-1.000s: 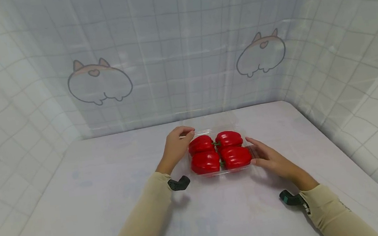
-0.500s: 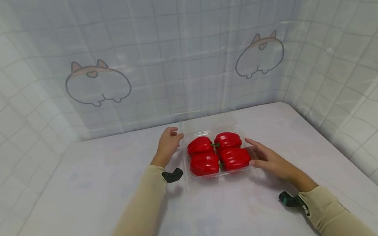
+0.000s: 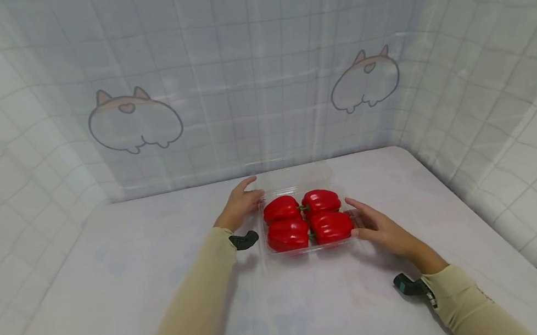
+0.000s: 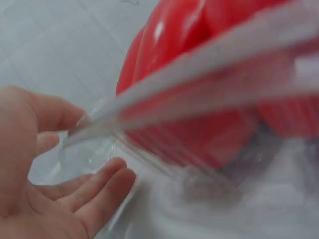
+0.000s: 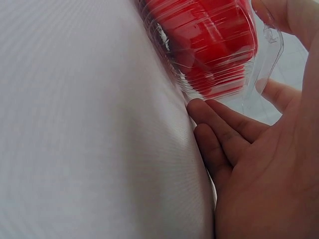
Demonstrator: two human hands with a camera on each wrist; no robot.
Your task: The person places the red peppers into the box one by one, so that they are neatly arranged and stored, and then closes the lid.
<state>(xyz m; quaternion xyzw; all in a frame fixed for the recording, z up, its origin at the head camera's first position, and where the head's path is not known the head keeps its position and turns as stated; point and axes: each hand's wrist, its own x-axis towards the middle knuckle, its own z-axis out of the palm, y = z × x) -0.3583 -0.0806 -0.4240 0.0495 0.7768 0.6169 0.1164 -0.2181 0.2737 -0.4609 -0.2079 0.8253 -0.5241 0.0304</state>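
Note:
Several shiny red bell peppers [image 3: 286, 235] with green stems fill a clear plastic box [image 3: 303, 251] on the table. Its transparent lid [image 3: 294, 175] is folded back on the far side. My left hand [image 3: 241, 204] is at the box's far left corner, fingers extended; the left wrist view shows a fingertip [image 4: 75, 115] at the blurred plastic rim. At the right end, my right hand [image 3: 389, 234] rests with spread, fairly straight fingers. In the right wrist view its thumb and index finger lie by the rim, and the other fingers [image 5: 219, 132] lie low beside the ribbed wall.
A pale tabletop [image 3: 114, 295] carries the box. Behind it and along both sides hangs a grid-patterned curtain [image 3: 239, 82] with cartoon animal drawings. A dark wrist device [image 3: 244, 240] sits at the left cuff, and another dark device [image 3: 408, 286] at the right.
My left hand moves left off the box's far left edge, then back in against the corner with its fingers more extended. The right hand stays at the right end.

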